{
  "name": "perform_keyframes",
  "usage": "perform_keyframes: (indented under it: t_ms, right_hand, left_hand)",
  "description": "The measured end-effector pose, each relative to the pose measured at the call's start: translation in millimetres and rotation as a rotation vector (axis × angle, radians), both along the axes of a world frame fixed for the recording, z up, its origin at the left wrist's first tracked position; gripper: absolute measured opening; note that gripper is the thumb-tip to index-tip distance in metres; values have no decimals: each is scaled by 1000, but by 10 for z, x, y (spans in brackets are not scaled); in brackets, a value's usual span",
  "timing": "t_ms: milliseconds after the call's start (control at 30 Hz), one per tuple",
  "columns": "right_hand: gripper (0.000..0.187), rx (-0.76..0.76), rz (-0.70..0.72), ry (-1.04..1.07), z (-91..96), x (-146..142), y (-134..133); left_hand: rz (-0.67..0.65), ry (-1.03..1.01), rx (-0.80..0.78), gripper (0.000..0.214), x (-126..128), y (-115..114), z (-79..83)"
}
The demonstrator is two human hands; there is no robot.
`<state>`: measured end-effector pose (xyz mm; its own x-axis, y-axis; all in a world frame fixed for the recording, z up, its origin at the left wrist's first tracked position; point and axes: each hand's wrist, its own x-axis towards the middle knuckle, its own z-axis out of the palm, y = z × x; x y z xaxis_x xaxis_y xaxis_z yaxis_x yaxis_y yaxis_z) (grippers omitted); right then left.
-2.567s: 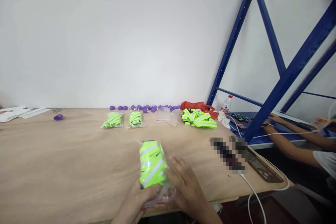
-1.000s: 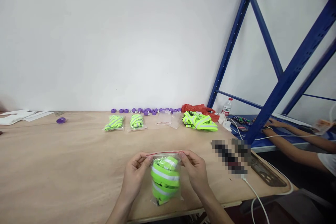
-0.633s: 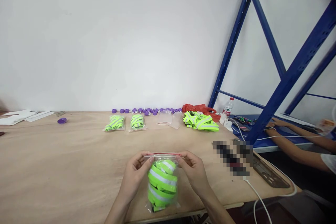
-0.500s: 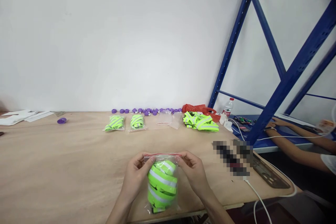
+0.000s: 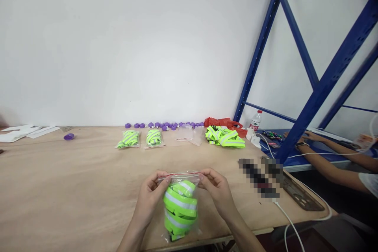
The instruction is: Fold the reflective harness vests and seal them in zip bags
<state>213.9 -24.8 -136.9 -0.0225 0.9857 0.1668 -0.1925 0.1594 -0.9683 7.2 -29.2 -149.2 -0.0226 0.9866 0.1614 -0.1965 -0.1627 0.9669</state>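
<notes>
Near the table's front edge, a clear zip bag with a red line along its top hangs between my two hands. Inside it is a rolled neon-yellow reflective strap with silver stripes. My left hand pinches the bag's top left corner between thumb and fingers. The top right corner is gripped the same way by my right hand. Whether the zip is fully pressed together cannot be made out.
Two bagged neon straps lie farther back, beside flat clear bags and a loose strap pile. Purple rolls line the wall. A pixelated object, a cable and a blue rack post are right; another person's arm reaches in beyond.
The bag has shifted slightly left and tilted a little, with both hands still pinching its top corners. Elsewhere the table looks the same.
</notes>
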Motion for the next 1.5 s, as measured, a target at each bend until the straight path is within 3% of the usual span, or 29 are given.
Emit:
perform_keyframes:
  t_ms: [367, 567, 767, 1033, 1233, 1500]
  right_hand:
    - [42, 17, -52, -20, -34, 22, 24]
    - [41, 43, -6, -81, -62, 20, 34]
    - [39, 38, 29, -89, -46, -3, 23]
    - [44, 37, 47, -154, -14, -65, 10]
    - [42, 22, 111, -178, -53, -78, 20]
    - [44, 31, 99, -195, -112, -155, 17]
  left_hand:
    - [-18, -124, -4, 33, -125, -22, -260]
    - [21, -68, 51, 33, -115, 4, -285]
    - [-4, -138, 45, 30, -96, -13, -310]
    - [-16, -39, 47, 31, -58, 15, -241]
    - [-150, 49, -45, 37, 47, 30, -142]
    - [-128, 13, -81, 45, 105, -37, -35]
